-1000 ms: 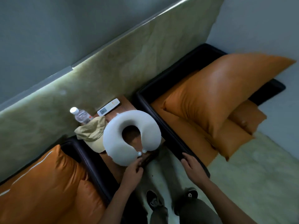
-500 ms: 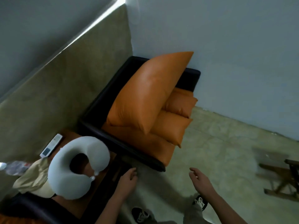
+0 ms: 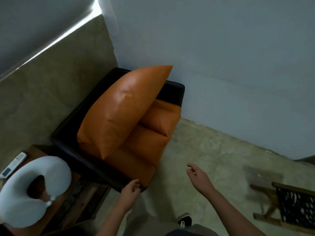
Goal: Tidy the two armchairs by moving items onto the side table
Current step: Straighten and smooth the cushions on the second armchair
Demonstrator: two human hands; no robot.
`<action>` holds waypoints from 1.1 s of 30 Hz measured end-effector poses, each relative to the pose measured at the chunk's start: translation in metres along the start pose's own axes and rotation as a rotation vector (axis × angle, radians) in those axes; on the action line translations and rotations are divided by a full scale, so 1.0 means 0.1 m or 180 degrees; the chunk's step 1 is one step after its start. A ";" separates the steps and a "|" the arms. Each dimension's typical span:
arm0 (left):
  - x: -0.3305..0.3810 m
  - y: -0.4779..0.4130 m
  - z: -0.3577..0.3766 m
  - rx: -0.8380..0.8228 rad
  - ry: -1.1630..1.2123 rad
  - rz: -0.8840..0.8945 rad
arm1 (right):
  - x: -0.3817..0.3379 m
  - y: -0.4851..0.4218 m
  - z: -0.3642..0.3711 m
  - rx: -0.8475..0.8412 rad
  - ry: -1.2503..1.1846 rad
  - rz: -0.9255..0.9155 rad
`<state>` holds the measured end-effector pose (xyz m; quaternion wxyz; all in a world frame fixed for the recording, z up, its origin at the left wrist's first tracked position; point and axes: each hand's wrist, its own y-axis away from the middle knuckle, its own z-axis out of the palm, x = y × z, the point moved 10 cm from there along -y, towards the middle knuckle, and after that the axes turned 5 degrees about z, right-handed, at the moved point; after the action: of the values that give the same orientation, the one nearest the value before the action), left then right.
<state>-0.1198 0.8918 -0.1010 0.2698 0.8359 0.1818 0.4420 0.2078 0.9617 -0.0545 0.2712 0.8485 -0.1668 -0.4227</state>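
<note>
Fingers of the left hand are seen loosely curled at the front corner of the armchair, low in the frame's middle. Nothing is held in them. Whether the tips touch the chair's dark base cannot be told. Fingers of the right hand are recorded as relaxed and slightly apart, palm down over the bare floor, with nothing gripped. The two hands are well apart.

A black shoe is noted at the bottom edge, between the forearms.

At lower left, a grey neck pillow is laid flat on the brown side table, its two ends joined by a small clasp. A white remote control is placed just beyond it on the same table, at the left edge.

Just right of the table the armchair is found, with a large orange back cushion tilted over two smaller orange cushions and an orange seat cushion. No loose items are seen on it.

A wooden folding chair is blurred at lower right.

A beige stone panel and a grey wall are recorded behind.
</note>
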 end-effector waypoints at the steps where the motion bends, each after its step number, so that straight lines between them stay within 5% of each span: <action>1: 0.10 -0.04 0.03 0.0056 0.0086 0.0025 | 0.00 -0.06 -0.05 -0.0044 0.0053 -0.0007; 12: 0.94 -0.77 -0.32 0.0416 0.0814 0.0205 | -0.33 -0.96 -0.33 -0.0365 0.0588 0.0023; 23: 1.00 -1.28 -0.77 0.0808 0.1464 -0.0201 | -1.88 -2.25 -0.54 -0.0546 0.1148 -0.0895; 33: 1.22 -1.02 -1.42 0.2894 0.0682 -0.0524 | -3.74 -3.52 -0.52 -0.0999 0.1878 -0.2336</action>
<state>-0.1790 1.0801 -0.0191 -0.1096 0.8018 0.4493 0.3784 0.0490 1.4507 -0.0060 0.2646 0.8837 0.2925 -0.2522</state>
